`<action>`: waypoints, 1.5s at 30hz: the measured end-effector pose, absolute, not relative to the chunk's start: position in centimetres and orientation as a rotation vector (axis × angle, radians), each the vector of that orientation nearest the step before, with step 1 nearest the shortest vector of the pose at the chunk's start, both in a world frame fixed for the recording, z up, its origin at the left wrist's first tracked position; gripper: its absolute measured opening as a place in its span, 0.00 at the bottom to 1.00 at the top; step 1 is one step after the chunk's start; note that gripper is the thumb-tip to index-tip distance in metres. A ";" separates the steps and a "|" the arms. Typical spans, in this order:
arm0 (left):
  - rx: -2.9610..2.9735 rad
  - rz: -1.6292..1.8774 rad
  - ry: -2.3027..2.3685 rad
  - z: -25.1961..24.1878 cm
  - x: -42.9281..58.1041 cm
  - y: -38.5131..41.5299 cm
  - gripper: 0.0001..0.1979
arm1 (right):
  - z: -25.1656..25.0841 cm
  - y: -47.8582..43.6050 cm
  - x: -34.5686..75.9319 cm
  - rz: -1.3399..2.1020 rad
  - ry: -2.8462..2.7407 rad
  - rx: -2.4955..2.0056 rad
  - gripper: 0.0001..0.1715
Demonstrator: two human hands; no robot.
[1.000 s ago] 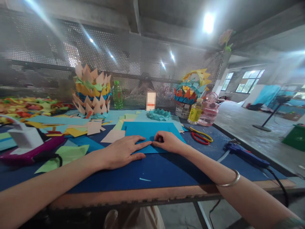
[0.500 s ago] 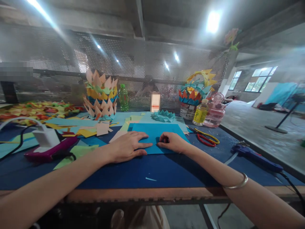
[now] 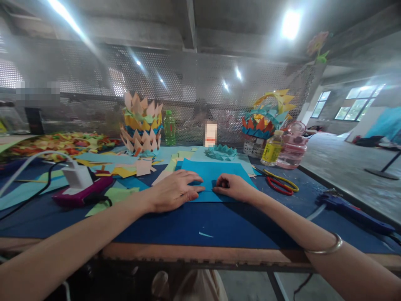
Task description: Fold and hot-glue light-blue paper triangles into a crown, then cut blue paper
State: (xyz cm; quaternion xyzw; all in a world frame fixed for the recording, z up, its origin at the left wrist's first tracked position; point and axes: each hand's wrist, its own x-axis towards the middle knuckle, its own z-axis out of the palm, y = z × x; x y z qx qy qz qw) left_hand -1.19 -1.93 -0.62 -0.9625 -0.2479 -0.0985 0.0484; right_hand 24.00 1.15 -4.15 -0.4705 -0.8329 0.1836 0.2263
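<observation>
A bright blue sheet of paper (image 3: 219,167) lies on the dark blue table mat, with a crease or edge line running across it between my hands. Flat on its left part rests my left hand (image 3: 177,190), fingers stretched out, the thumb close to the index finger. My right hand (image 3: 233,187) is curled on the right part, thumb and finger pinched at that line on the paper; its other fingers are bent in. Just behind the sheet sits a teal folded-paper ring (image 3: 222,153) with points.
Scissors (image 3: 282,184) and a blue glue gun (image 3: 354,211) lie to the right. Bottles, including a yellow-labelled one (image 3: 272,149), stand behind them. Stacked paper crowns (image 3: 142,125), paper scraps (image 3: 144,167) and a purple power strip (image 3: 82,194) with cables are on the left.
The view has turned slightly left, so everything sits further right. My left thumb has moved up toward the index finger. My right hand stays pinched on the sheet.
</observation>
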 end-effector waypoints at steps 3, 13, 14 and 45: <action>-2.909 -0.216 -0.734 -1.0 -1.1 -1.7 0.23 | -4.2 1.1 24.0 0.511 -2.290 -1.300 0.14; -2.847 -0.222 -0.748 -1.0 -1.9 -1.0 0.21 | -4.2 1.1 24.0 0.494 -2.295 -1.326 0.15; -2.854 -0.232 -0.752 -0.9 -2.2 -1.0 0.20 | -4.1 1.1 24.0 0.493 -2.295 -1.325 0.15; -2.744 -0.785 -0.846 0.0 -4.1 -2.3 0.18 | -4.4 1.3 24.2 0.524 -2.306 -1.285 0.15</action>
